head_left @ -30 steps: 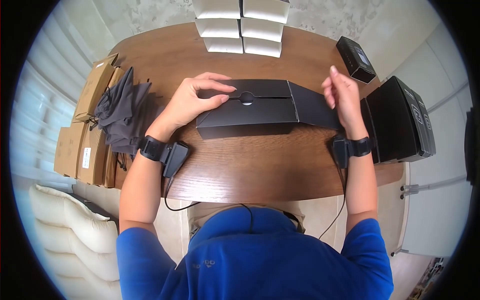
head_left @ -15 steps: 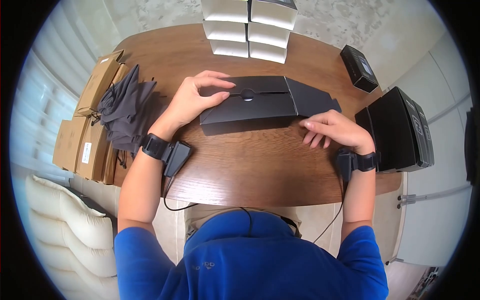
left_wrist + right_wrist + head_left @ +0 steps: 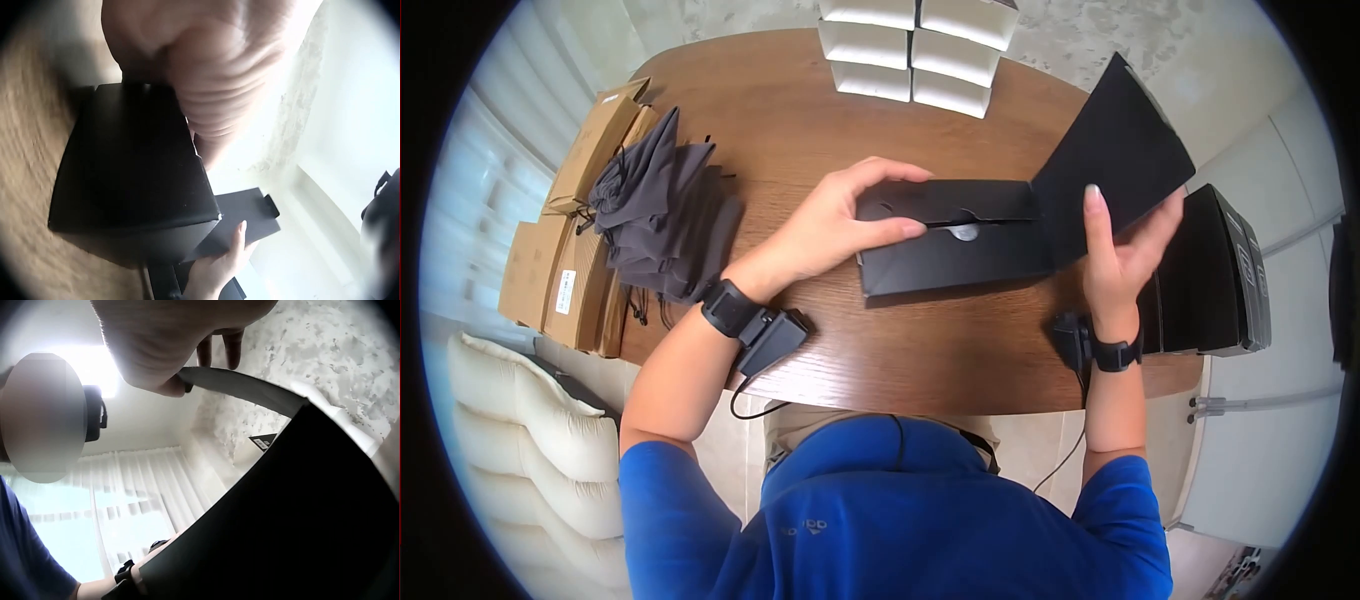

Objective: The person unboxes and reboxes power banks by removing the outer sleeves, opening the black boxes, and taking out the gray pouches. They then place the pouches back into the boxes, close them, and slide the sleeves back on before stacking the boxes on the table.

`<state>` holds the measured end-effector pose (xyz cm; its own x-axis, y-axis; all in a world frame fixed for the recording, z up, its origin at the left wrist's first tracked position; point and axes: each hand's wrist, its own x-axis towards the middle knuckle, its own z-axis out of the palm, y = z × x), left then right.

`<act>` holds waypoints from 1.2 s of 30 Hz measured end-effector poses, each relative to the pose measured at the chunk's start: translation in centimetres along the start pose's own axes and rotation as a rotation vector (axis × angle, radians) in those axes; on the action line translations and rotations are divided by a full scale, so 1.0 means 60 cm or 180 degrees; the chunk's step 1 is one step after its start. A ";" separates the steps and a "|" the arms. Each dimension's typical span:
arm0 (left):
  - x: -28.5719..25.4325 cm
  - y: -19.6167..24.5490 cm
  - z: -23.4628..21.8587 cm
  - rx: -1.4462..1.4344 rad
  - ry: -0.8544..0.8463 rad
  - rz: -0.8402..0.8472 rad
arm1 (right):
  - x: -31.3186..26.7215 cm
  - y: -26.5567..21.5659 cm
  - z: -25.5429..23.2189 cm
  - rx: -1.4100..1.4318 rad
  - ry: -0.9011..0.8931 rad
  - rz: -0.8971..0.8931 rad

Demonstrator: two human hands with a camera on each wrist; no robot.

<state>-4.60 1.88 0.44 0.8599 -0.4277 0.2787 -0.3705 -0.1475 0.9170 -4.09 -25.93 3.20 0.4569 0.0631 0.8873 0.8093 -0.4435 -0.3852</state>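
Note:
A long black box point(image 3: 1000, 252) lies on the wooden table in the head view, its hinged lid point(image 3: 1115, 150) raised at the right end. My left hand point(image 3: 840, 218) grips the box's left end, thumb on the top panel and fingers toward the far side. A white spot point(image 3: 965, 232) shows in the notch between the top panels. With my right hand point(image 3: 1124, 262) I hold the lid, thumb on its inner face and fingers behind it. The left wrist view shows the box's end face point(image 3: 131, 162) close up, with the lid point(image 3: 245, 209) beyond.
Grey drawstring pouches point(image 3: 662, 215) lie piled at the left beside brown cardboard boxes point(image 3: 540, 270). White open-fronted boxes point(image 3: 868, 82) are stacked at the back. Bigger black boxes point(image 3: 1215, 270) stand at the right edge, partly behind my right hand.
My right hand went from the air to the lid's near edge, then took hold of it and swung it upward. The box has shifted right and nearer, with my left hand still on it.

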 end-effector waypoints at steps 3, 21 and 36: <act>-0.001 0.001 0.015 0.0054 0.0160 0.0018 | 0.013 -0.012 -0.002 0.0113 -0.0400 -0.0991; 0.003 -0.017 0.020 -0.2144 -0.0003 -0.0863 | -0.003 -0.092 0.039 -0.0304 -0.2833 -0.0738; -0.001 -0.017 0.024 -0.1533 -0.0065 -0.0722 | 0.000 -0.079 0.033 -0.0153 -0.2979 -0.0693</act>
<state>-4.76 0.79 -0.92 0.8909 -0.4506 0.0570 0.0312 0.1859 0.9821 -7.20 -22.06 4.51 0.4248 0.8270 0.3682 0.9047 -0.3727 -0.2066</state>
